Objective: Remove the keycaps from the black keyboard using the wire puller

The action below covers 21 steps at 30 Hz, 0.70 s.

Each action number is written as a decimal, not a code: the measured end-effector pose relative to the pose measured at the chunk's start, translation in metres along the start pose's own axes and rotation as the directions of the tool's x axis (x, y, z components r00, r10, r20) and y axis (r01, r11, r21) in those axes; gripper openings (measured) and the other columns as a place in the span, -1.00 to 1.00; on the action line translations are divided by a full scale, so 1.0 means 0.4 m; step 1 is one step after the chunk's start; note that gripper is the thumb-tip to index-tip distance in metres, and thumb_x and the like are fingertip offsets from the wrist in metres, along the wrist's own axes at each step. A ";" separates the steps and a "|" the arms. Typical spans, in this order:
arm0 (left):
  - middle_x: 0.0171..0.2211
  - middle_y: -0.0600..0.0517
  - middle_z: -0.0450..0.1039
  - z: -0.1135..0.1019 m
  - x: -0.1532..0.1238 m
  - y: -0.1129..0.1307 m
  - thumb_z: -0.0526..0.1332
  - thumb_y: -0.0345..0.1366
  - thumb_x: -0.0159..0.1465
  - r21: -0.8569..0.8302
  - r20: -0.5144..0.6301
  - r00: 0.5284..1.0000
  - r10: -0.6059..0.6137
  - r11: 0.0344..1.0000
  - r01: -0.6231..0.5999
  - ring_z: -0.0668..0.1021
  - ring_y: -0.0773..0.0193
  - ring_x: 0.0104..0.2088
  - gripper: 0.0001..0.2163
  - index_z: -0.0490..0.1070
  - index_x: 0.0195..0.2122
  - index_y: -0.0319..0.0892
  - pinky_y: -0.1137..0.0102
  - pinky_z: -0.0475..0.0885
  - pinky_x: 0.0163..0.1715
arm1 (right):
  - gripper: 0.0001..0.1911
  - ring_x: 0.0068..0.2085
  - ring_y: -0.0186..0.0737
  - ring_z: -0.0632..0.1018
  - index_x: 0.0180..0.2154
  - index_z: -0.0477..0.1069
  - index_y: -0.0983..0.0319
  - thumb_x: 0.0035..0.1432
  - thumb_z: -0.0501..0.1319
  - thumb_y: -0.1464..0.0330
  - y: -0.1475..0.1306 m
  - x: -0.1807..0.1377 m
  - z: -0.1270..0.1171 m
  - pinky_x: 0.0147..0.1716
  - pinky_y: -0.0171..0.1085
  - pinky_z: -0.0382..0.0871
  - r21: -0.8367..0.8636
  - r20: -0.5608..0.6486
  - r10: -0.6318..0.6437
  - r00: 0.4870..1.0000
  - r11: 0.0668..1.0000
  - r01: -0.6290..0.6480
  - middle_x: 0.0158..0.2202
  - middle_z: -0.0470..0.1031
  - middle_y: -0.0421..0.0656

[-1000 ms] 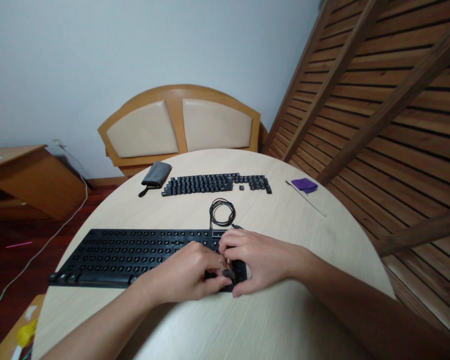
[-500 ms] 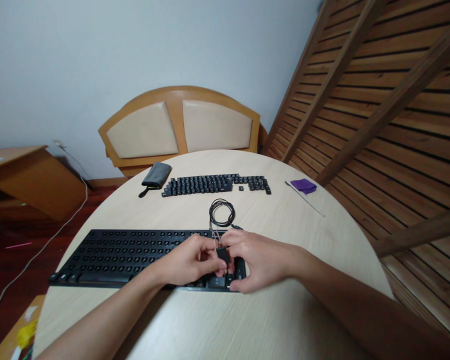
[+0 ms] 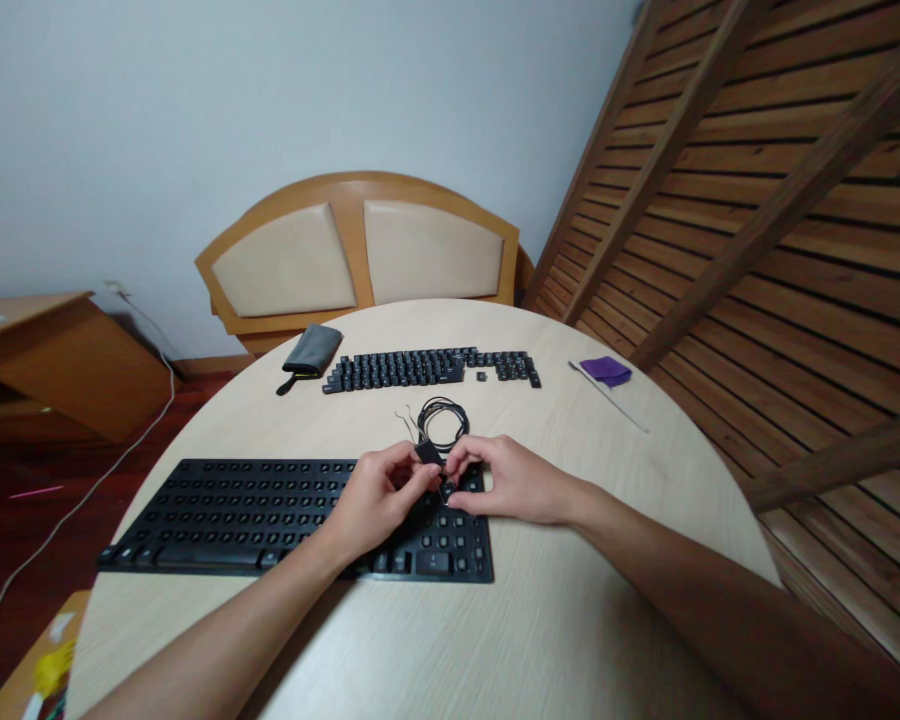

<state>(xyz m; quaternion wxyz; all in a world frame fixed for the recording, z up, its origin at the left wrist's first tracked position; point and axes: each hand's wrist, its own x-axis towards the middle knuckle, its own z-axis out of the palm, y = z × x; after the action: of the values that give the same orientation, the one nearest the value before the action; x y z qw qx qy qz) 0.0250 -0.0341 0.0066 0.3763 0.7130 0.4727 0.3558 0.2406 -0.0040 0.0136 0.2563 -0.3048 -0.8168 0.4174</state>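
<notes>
My left hand (image 3: 386,492) pinches the black handle of a wire keycap puller (image 3: 428,454), whose thin metal prongs stick out toward the far side. My right hand (image 3: 514,480) is closed with thumb and fingers around a small black keycap (image 3: 448,490) at the puller's near end. Both hands are over the right part of a black keyboard (image 3: 210,515), which lies lengthwise before me. Most of its key positions are bare; the space bar and several bottom-row keys are on it. The fingers partly hide the keycap.
Rows of loose black keycaps (image 3: 397,369) lie farther back, one single keycap (image 3: 481,377) apart from them. A coiled black cable (image 3: 465,425) sits behind the keyboard. A grey pouch (image 3: 313,350) is at left; a purple cloth (image 3: 606,371) and thin metal rod (image 3: 615,402) at right.
Both hands have moved away from me, from the keyboard's near right corner toward its upper right. The puller has turned, its free prongs now pointing up and left.
</notes>
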 end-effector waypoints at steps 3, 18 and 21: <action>-0.51 0.01 0.53 0.003 0.000 -0.008 0.20 -0.15 0.32 0.034 -0.022 1.000 -0.013 0.999 0.014 0.48 0.31 -0.51 -0.74 0.41 -0.42 -0.22 0.45 0.30 -0.51 | -0.70 -0.18 -0.23 0.57 -0.17 0.39 0.22 0.03 0.38 0.40 0.010 0.003 0.011 -0.15 -0.24 0.43 0.042 -0.055 0.019 0.998 0.999 -0.017 -0.23 0.55 -0.17; -0.48 0.05 0.52 0.006 -0.004 -0.020 0.17 -0.18 0.35 0.072 -0.057 0.998 0.005 0.997 -0.001 0.54 0.28 -0.47 -0.78 0.35 -0.40 -0.18 0.44 0.36 -0.45 | -0.83 -0.20 -0.22 0.58 -0.16 0.56 0.17 0.17 0.35 0.32 0.015 0.012 0.000 -0.14 -0.24 0.38 -0.182 0.008 -0.143 0.990 0.973 0.142 -0.24 0.61 -0.17; -0.48 0.05 0.53 0.008 -0.005 -0.017 0.16 -0.20 0.36 0.133 -0.042 0.999 0.017 0.991 -0.012 0.54 0.28 -0.47 -0.78 0.34 -0.40 -0.18 0.44 0.34 -0.46 | -0.82 -0.16 -0.20 0.57 -0.16 0.55 0.18 0.16 0.35 0.31 0.013 0.012 -0.004 -0.10 -0.23 0.37 -0.196 0.039 -0.123 0.992 0.972 0.128 -0.21 0.61 -0.15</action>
<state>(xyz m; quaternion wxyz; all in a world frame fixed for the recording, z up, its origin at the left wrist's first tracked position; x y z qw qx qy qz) 0.0244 -0.0348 -0.0010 0.3153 0.7320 0.4980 0.3417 0.2399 0.0028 0.0111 0.2398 -0.2711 -0.8752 0.3209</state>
